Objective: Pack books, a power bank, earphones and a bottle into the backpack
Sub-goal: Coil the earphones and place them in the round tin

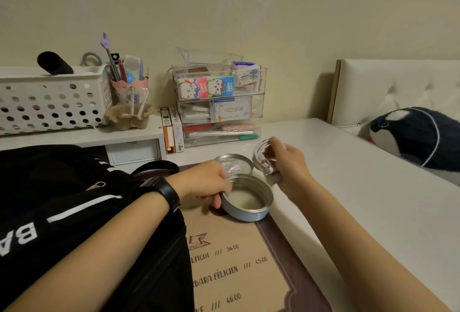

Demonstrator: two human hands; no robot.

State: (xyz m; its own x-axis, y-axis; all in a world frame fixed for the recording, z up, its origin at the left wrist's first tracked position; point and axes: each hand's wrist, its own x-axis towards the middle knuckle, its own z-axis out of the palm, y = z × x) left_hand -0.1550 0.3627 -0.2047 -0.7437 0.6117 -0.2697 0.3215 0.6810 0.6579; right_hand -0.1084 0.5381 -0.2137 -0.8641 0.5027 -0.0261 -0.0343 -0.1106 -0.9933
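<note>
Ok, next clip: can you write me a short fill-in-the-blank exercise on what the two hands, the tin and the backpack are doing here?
1. The left hand grips the round blue metal tin, whose lid is ____.
2. The right hand holds coiled earphones whose cable is ____ in colour.
3. The black fabric backpack with white lettering lies on the ____ side of the tin.

Missing words: off; white; left.
</note>
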